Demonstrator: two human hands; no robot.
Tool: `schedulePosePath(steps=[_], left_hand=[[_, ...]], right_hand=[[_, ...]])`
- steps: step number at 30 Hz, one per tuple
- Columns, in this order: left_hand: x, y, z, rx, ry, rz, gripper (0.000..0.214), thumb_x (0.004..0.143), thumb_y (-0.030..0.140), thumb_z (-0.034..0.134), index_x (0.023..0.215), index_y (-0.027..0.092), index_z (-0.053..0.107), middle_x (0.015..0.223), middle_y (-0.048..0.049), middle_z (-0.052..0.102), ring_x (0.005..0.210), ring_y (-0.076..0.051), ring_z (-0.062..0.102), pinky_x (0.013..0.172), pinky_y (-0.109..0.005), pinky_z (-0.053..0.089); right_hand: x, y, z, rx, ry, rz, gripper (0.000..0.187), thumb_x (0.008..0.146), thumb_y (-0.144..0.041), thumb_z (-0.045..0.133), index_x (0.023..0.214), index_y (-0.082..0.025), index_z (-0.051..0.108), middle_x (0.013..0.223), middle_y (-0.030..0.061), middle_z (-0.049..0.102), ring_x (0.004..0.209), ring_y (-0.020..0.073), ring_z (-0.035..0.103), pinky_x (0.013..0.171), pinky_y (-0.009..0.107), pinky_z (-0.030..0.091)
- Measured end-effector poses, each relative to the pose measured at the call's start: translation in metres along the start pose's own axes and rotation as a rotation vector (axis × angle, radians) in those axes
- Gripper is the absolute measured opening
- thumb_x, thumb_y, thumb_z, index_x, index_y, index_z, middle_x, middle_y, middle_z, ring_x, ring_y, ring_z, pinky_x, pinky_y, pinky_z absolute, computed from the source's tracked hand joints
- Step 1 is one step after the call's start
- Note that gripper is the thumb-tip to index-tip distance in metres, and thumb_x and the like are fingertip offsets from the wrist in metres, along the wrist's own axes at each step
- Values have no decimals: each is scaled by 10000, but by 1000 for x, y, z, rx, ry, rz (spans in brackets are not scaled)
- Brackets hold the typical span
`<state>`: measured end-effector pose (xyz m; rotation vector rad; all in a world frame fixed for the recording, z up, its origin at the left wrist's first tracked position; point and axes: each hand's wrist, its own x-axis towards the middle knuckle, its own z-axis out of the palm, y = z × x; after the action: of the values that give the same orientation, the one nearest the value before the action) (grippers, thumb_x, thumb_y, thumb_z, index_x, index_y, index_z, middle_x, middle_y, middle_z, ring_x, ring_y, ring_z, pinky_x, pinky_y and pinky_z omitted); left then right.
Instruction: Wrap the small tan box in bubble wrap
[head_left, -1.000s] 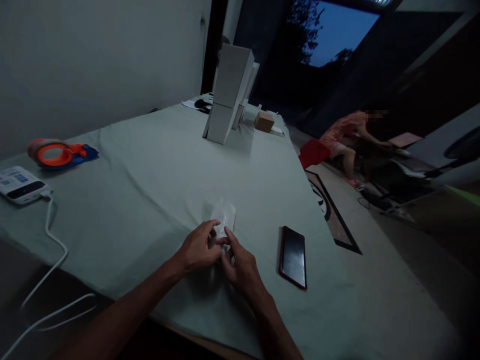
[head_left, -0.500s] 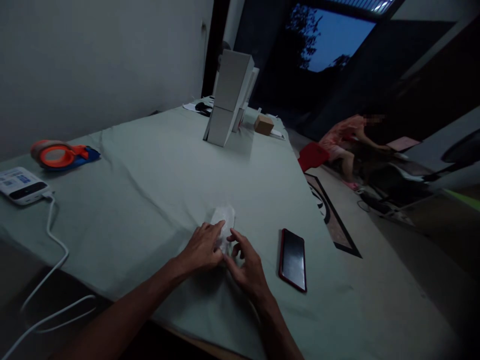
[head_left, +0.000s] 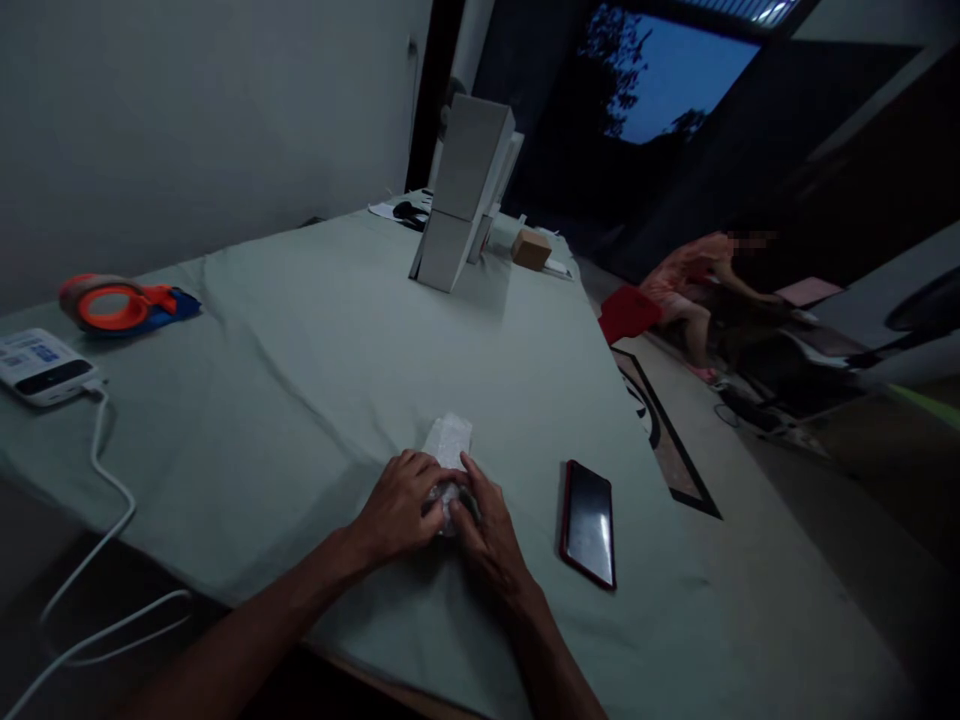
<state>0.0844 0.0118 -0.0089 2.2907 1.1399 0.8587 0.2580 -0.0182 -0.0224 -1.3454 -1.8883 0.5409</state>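
A small whitish bundle, seemingly bubble wrap (head_left: 451, 437), lies on the cloth-covered table (head_left: 315, 340) near its front edge. My left hand (head_left: 401, 503) grips it from the left, with fingers curved over its top and the thumb at the near end. From the right, my right hand (head_left: 487, 520) closes on the same bundle, thumb and fingers bent around its near part. What is inside the wrap cannot be made out. A smartphone (head_left: 589, 524) in a red case lies to the right of my right hand.
At the left are an orange and blue tape dispenser (head_left: 124, 305) and a white device (head_left: 49, 368) with a white cable (head_left: 112, 480). Tall white boxes (head_left: 461, 190) and a brown box (head_left: 531, 249) stand farther back. A person (head_left: 690, 280) sits beyond the table's right side.
My right hand has moved in against the bundle, its fingers now meeting those of my left hand. The left fingers have drawn back, baring more of the bundle's far end.
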Motion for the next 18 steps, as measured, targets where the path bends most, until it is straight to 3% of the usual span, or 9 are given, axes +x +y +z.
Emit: schedulePosePath(steps=[3,5,10,13,18], left_hand=[[2,1,-3,3,-41,-27,289,736,142,542,1010,184,622,1006,-60,639,989,-247,524,902,-397,419],[3,1,-4,-2,-45,-31,284,728,137,533,995,177,622,996,-62,644,983,-248,523,902,-395,417],[2,1,-1,-32,-19,-41,291,719,118,513,983,166,625,984,-66,645,971,-243,527,907,-385,420],[1,-1,2,-53,-2,-32,304,719,120,519,1001,166,625,993,-65,644,983,-241,529,919,-384,421],[0,-3,5,-64,28,-50,317,702,114,531,991,193,633,1027,-58,625,1013,-237,529,942,-386,422]], right_hand=[[4,2,-10,94,115,111,484,895,-326,524,1363,-218,461,1212,101,644,1112,244,579,956,426,456],[11,7,-19,166,176,236,453,866,-361,553,1284,-192,519,1155,115,659,986,222,627,847,382,513],[37,23,-29,313,58,533,540,727,-403,645,1185,-130,560,1013,123,676,717,183,639,531,275,492],[58,28,-18,345,50,554,518,673,-376,672,1112,-113,593,854,82,680,654,169,611,505,251,450],[79,19,-2,389,37,464,331,621,-360,693,868,-143,648,705,9,638,639,153,564,546,240,425]])
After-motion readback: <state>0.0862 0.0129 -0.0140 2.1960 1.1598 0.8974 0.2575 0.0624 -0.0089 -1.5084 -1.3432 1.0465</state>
